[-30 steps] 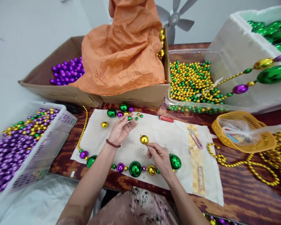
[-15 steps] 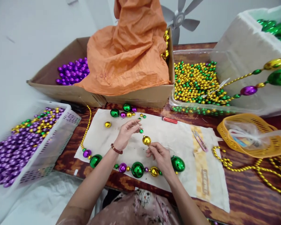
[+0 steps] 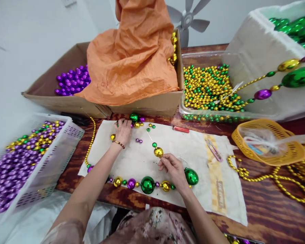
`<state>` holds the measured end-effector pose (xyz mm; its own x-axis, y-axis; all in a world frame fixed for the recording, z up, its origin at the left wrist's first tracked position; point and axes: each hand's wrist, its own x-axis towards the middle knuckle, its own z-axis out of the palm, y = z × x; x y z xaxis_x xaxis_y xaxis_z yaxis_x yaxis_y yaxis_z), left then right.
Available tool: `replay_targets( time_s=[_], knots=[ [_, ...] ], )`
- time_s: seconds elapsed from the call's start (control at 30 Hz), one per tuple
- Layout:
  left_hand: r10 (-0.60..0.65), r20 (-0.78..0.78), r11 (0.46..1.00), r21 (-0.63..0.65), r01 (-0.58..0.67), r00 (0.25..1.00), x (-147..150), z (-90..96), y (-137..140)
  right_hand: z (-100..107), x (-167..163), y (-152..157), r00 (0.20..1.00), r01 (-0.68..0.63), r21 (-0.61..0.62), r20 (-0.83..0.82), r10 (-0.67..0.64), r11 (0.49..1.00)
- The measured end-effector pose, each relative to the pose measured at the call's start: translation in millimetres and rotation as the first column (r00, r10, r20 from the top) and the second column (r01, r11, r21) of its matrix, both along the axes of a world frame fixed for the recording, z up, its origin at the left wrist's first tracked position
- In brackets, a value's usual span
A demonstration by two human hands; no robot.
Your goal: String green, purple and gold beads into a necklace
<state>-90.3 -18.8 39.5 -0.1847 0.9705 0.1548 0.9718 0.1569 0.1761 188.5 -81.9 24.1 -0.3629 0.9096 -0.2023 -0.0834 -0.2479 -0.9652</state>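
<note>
My left hand (image 3: 123, 131) reaches to the back left of the white cloth (image 3: 139, 159), its fingers curled down over a large green bead, mostly hidden beneath them. Beside it lie a gold bead (image 3: 113, 137) and a green bead (image 3: 134, 117). My right hand (image 3: 173, 166) pinches a gold bead (image 3: 158, 152) at its lower edge. A smaller green bead (image 3: 154, 144) sits above that one on a white string (image 3: 149, 135), whose end points up and left. Along the cloth's front edge runs a strand with a big green bead (image 3: 147, 184) and purple and gold ones.
A red-handled tool (image 3: 181, 129) and thread snips (image 3: 214, 149) lie on the cloth. A white basket of beads (image 3: 66, 149) stands left, a cardboard box (image 3: 147, 104) behind. A clear bin (image 3: 205, 113) and a yellow basket (image 3: 269, 159) are on the right.
My left hand has left the string end and moved left and back onto the green bead. My right hand still holds the gold bead in about the same place.
</note>
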Motion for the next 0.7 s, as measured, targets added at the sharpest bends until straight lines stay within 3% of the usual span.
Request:
replay_targets(
  time_s=[0.13,0.2,0.23,0.27,0.33,0.4,0.47,0.57,0.7],
  knots=[
    [0.052,0.104,0.992,0.106,-0.063,0.993,0,1.9,-5,0,1,0,1.000,0.008,0.005,-0.004,-0.008,1.000],
    [0.059,0.320,0.969,0.210,-0.132,0.946,4,5.3,-12,-1,0,0,1.000,0.004,0.000,-0.006,-0.004,1.000],
    [0.048,0.478,0.953,0.240,-0.183,0.877,8,7.1,-16,-1,0,-1,1.000,0.001,-0.001,-0.008,-0.001,1.000],
    [0.027,0.651,0.943,0.235,-0.235,0.758,13,8.9,-21,-1,0,-1,1.000,-0.004,0.003,-0.009,0.004,1.000],
    [-0.013,0.926,0.944,0.135,-0.301,0.376,26,12.6,-30,-1,-2,-3,1.000,-0.021,0.016,-0.013,0.022,1.000],
    [-0.020,1.000,0.962,0.014,-0.274,-0.019,40,17.0,-38,-1,-3,-5,0.999,-0.044,0.028,-0.014,0.045,0.999],
    [-0.012,0.964,0.974,-0.049,-0.220,-0.266,50,22.0,-43,-2,-3,-6,0.998,-0.063,0.038,-0.009,0.064,0.997],
    [0.002,0.894,0.978,-0.096,-0.186,-0.448,58,29.0,-46,-3,-2,-8,0.997,-0.072,0.063,0.011,0.071,0.995],
    [-0.019,0.866,0.971,-0.103,-0.216,-0.499,58,34.7,-46,-6,1,-11,0.997,-0.079,0.102,0.033,0.076,0.992]
  ],
)
